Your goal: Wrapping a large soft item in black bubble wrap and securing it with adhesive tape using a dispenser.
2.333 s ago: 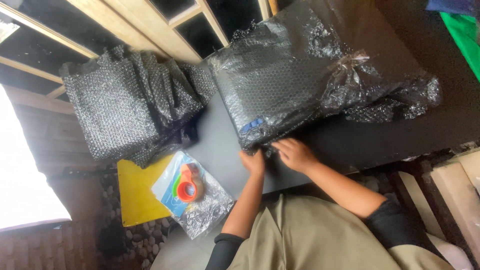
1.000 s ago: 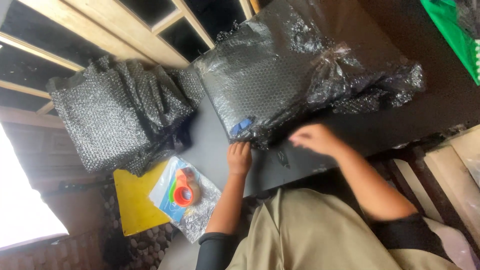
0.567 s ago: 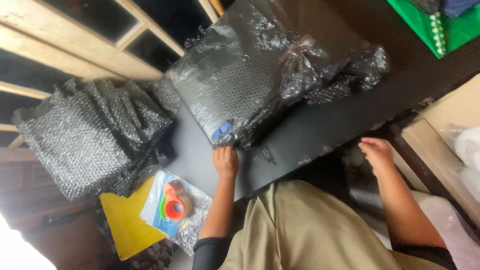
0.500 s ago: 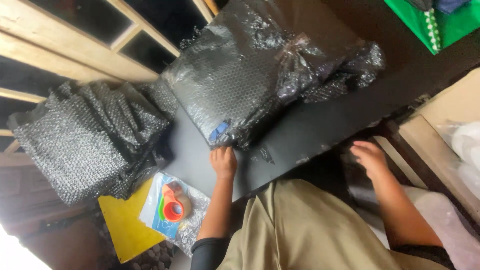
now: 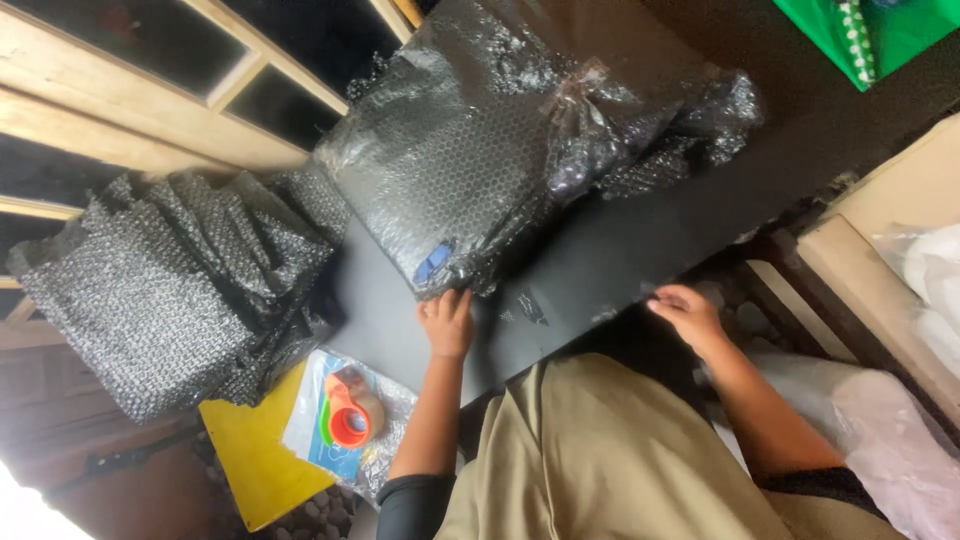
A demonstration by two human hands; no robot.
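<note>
The fingers of the left hand (image 5: pixel 447 322) lie flat and loose on the dark desk (image 5: pixel 640 250), their tips touching the near edge of the big parcel (image 5: pixel 480 150) wrapped in black bubble wrap, which lies on the middle of the desk. The right hand (image 5: pixel 686 313) rests at the desk's front edge, fingers slightly curled, holding nothing. A second wrapped bundle (image 5: pixel 170 290) lies to the left, and a tape dispenser (image 5: pixel 350 415) in a clear bag lies near the left arm.

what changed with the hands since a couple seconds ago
The right hand let go of the bubble-wrapped parcel and drew back to the table edge. The left hand stayed at the parcel's near corner. The parcel, the bubble-wrap pile and the tape dispenser kept their places.
</note>
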